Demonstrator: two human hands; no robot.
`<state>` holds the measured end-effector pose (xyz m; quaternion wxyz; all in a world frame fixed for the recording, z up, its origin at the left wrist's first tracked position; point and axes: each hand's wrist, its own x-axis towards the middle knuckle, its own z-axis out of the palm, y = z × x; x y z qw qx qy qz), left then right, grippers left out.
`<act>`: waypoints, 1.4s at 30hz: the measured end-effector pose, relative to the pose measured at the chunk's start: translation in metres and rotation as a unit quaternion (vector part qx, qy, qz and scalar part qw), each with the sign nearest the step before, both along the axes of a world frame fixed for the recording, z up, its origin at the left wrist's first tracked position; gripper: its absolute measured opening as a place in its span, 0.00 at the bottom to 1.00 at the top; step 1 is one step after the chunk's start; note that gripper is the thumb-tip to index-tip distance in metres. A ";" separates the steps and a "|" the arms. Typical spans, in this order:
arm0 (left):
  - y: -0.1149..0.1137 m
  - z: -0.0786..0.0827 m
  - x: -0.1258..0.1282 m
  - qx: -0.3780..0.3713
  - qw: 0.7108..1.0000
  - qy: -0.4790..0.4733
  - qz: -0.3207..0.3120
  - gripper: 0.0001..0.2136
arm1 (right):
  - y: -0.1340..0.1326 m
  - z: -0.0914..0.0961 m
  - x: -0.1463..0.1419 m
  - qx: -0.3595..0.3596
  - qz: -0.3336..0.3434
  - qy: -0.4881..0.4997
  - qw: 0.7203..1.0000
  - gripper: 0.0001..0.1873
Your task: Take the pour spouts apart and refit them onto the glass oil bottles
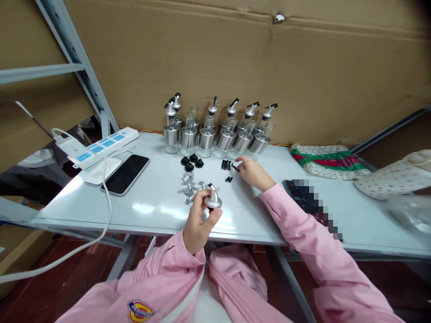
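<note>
My left hand is closed around a silver bottle pourer with a black tip, raised above the table's front edge. Farther right, my right hand pinches a small black lever close to the tabletop. Beside it lie several similar black levers and a few tinier black pieces. Several black ribbed stoppers stand in a cluster at mid-table. Loose silver spout parts lie just behind my left hand, which partly hides them.
Glass-and-steel bottles stand in rows at the back, some topped with pourers. A power strip, a white cable and a phone occupy the left. A dark phone, a patterned cloth and a dotted roll-shaped item lie right.
</note>
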<state>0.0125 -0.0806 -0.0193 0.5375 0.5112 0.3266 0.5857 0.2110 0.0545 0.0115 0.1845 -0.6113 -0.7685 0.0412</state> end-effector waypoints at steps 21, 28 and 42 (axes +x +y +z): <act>0.005 0.022 -0.001 -0.113 0.973 -0.167 -0.111 0.12 | -0.122 -0.002 -0.095 0.002 0.092 0.537 0.838 0.18; 0.007 0.027 0.001 -0.174 0.963 -0.185 -0.095 0.16 | -0.124 0.000 -0.087 0.107 0.099 0.482 0.864 0.12; 0.005 0.014 0.001 -0.011 0.994 -0.078 -0.073 0.15 | -0.123 -0.002 -0.088 0.094 0.034 0.422 0.901 0.21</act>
